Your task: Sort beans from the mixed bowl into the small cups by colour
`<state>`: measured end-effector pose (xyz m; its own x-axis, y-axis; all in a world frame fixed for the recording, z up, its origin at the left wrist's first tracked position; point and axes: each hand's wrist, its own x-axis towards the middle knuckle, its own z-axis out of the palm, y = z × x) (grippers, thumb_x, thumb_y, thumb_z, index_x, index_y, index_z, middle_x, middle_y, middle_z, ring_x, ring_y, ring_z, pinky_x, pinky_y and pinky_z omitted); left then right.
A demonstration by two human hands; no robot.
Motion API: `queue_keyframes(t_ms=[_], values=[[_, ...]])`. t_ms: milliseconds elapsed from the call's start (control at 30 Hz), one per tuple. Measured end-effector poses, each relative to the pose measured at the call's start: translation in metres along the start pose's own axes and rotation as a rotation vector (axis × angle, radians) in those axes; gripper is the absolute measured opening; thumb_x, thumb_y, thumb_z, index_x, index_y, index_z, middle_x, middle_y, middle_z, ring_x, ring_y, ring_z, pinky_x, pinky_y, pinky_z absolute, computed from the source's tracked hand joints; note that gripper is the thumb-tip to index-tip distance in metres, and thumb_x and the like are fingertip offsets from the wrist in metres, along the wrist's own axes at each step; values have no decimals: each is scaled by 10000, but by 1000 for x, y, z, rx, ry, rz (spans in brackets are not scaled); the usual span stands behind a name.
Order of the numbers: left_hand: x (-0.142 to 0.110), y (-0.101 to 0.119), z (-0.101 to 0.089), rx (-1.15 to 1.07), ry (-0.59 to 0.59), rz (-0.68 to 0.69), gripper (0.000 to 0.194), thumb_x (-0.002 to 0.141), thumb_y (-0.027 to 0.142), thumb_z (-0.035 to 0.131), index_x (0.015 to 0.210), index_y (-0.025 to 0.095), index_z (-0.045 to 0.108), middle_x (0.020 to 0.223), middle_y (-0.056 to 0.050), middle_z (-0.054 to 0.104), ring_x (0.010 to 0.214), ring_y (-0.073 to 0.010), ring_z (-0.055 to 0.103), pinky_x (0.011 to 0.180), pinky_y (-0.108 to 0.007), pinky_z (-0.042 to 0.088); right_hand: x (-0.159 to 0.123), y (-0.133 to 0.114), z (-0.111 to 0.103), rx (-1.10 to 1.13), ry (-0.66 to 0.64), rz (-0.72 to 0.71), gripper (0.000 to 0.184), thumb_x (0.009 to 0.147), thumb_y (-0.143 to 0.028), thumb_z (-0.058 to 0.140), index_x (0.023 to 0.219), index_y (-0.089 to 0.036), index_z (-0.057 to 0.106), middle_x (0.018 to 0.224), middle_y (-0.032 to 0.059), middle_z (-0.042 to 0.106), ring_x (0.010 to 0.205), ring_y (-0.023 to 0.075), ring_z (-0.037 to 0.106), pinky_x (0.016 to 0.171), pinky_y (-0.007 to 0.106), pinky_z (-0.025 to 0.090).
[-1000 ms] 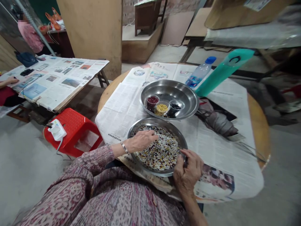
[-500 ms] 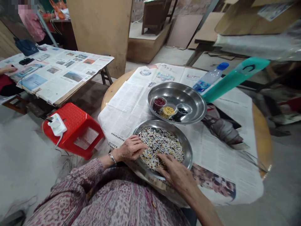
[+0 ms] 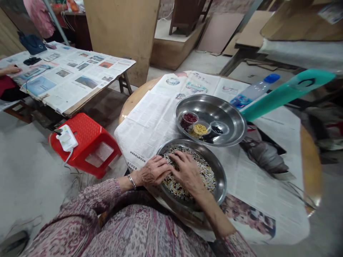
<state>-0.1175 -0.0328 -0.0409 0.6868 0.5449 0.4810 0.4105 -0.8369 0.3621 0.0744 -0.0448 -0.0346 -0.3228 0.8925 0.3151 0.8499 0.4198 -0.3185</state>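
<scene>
The right hand point(image 3: 187, 171) has moved in from the plate's near rim and now lies spread on the mixed beans point(image 3: 206, 175), just beside the left hand point(image 3: 152, 171). The left hand has slid back from the middle of the beans toward the plate's left side. The view has swung, so the metal plate point(image 3: 221, 185) and the bowl point(image 3: 235, 125) sit further right in the frame.

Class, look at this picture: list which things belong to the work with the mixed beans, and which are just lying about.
Belong to the work:
left hand
right hand
mixed beans
lower steel bowl
upper steel bowl
red bean cup
yellow grain cup
black bean cup

Just lying about:
water bottle
teal plastic strip
red stool
white power strip
</scene>
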Motion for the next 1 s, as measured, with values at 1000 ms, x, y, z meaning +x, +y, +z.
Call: queue_keyframes(t_ms=[1000], values=[[2,1,-2,89,-65,13,314,1018,297,338,926,151,601,813,-61,626,838,-181,557,767,-333,440,-38,-28,-18,207,-240,-124,282,879,-137,474,1070,-241,654,1146,72,641,1037,218,549,894,389,517]])
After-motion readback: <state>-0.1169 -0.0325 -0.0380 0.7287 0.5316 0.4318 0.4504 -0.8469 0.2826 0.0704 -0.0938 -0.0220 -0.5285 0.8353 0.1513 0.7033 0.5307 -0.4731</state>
